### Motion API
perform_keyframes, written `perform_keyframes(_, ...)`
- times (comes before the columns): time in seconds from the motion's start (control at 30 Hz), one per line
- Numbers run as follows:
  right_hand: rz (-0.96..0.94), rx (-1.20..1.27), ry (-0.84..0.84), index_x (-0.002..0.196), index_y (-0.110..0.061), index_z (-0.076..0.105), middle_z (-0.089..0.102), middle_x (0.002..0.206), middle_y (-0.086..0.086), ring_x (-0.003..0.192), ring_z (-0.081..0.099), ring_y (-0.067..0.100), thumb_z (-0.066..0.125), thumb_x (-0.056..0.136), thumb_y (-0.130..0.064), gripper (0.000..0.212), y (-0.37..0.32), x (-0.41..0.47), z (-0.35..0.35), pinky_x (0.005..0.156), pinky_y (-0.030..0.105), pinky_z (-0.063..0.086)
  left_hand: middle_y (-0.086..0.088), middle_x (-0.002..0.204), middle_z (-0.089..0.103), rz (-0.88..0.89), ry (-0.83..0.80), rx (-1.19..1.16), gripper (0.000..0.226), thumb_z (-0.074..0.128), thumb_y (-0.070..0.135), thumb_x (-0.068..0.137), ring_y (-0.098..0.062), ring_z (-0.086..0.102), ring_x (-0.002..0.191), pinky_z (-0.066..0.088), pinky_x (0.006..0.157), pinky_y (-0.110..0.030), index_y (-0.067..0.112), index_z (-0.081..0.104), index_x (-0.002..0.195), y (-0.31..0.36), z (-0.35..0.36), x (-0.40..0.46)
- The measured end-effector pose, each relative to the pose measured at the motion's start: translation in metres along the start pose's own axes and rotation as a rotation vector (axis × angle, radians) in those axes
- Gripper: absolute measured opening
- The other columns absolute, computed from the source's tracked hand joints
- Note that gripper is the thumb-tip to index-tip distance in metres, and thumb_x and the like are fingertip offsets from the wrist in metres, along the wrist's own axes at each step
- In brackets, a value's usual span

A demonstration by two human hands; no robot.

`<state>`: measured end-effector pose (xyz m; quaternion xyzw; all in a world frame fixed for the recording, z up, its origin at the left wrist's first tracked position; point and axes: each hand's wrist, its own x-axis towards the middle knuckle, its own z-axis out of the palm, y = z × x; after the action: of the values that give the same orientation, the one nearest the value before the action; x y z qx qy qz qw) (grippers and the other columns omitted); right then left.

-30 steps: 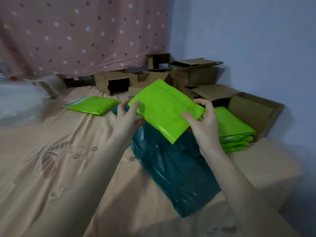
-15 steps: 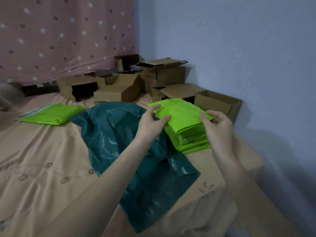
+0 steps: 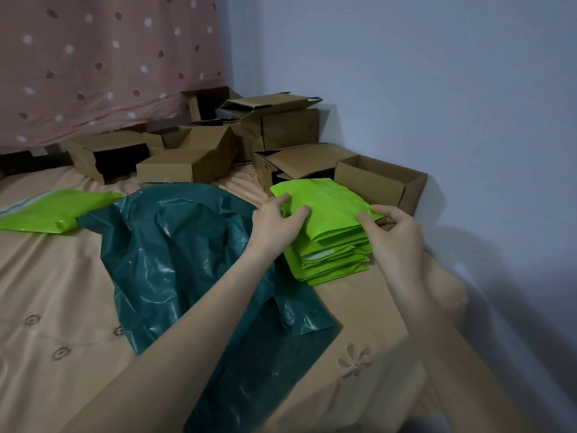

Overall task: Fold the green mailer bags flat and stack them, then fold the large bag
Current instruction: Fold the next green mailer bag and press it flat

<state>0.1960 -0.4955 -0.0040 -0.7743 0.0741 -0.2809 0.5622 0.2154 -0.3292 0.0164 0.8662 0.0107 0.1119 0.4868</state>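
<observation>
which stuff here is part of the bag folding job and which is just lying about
Part of the job:
- top mailer, held by left hand and right hand
- green stack
- loose mailer
- large teal bag

Lying about:
- cardboard boxes
- curtain
- bedsheet

lime green mailers (image 3: 331,207), teal bag (image 3: 175,245), pink dotted curtain (image 3: 93,57)

head-worn view, facing down-forward, close over bed (image 3: 62,301)
</observation>
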Motion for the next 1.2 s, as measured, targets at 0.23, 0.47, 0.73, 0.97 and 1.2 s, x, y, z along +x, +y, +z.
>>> perform_keyframes(0.23,-0.067,-0.142,-0.094,0.102,-0.023,0.068,0.046,0.085,-0.005,0.098,0.054,0.029,0.070,0.079,-0.038,0.028,0.007,-0.002,0.004,0.085,0.036,0.046,-0.014,0.145,0.034,-0.005,-0.026,0.072,0.058,0.055,0.035,0.088,-0.032,0.033,0.131,0.027,0.111,-0.047,0.020,0.037,0.141,-0.006,0.002,0.004)
perform_keyframes(0.47,-0.300,-0.378,-0.028,0.126,-0.027,0.058,0.042,0.130,0.006,0.123,0.036,0.025,0.065,0.082,-0.042,0.046,-0.002,-0.005,0.002,0.099,0.032,0.033,0.000,0.155,0.021,0.300,0.049,0.237,0.047,0.043,0.027,0.095,-0.018,0.012,0.144,0.010,0.116,-0.035,0.019,0.038,0.142,0.002,0.004,0.000)
perform_keyframes(0.73,-0.446,-0.677,-0.397,0.138,-0.023,0.046,0.040,0.148,-0.002,0.137,0.031,0.016,0.035,0.098,-0.042,0.045,-0.008,-0.003,0.016,0.114,0.047,0.022,0.003,0.155,0.022,0.239,-0.166,0.456,0.052,0.034,0.045,0.096,-0.019,0.015,0.144,0.012,0.117,-0.045,0.026,0.031,0.144,-0.007,0.015,0.011)
perform_keyframes(0.97,-0.378,-0.720,-0.488,0.142,-0.024,0.040,0.034,0.152,-0.003,0.141,0.026,0.014,0.033,0.099,-0.041,0.046,-0.011,-0.003,0.014,0.115,0.049,0.013,0.006,0.158,0.007,0.186,-0.285,0.484,0.056,0.024,0.049,0.098,-0.016,0.000,0.146,-0.001,0.114,-0.050,0.027,0.018,0.149,-0.008,0.016,0.009)
perform_keyframes(1.2,-0.399,-0.710,-0.428,0.146,-0.024,0.031,0.023,0.156,-0.003,0.145,0.017,0.015,0.037,0.098,-0.043,0.052,-0.025,-0.008,0.009,0.115,0.051,0.009,0.007,0.158,0.000,0.257,-0.165,0.409,0.056,0.026,0.048,0.098,-0.013,-0.007,0.145,-0.008,0.115,-0.044,0.026,0.018,0.149,-0.003,0.001,-0.001)
